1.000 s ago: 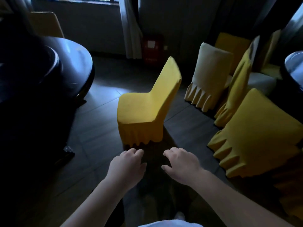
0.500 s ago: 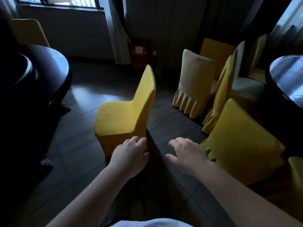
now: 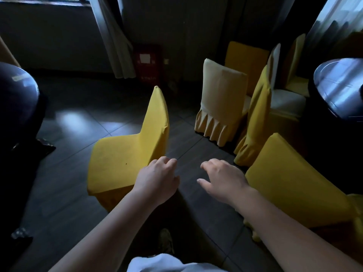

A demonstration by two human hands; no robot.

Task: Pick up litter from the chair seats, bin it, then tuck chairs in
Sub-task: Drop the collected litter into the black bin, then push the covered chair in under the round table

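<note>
Head view: left hand and right hand hover empty, fingers loosely curled. Best grip the yellow chair by its backrest top, then push it squarely toward the tabletop at left.

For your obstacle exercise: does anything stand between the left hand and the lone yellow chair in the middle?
Nothing visible does. The left hand hovers open at the yellow chair, just above its seat's near corner.

Right table cut off at edge

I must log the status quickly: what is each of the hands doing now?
Left hand: loosely curled, holding nothing.
Right hand: open, holding nothing.
</note>
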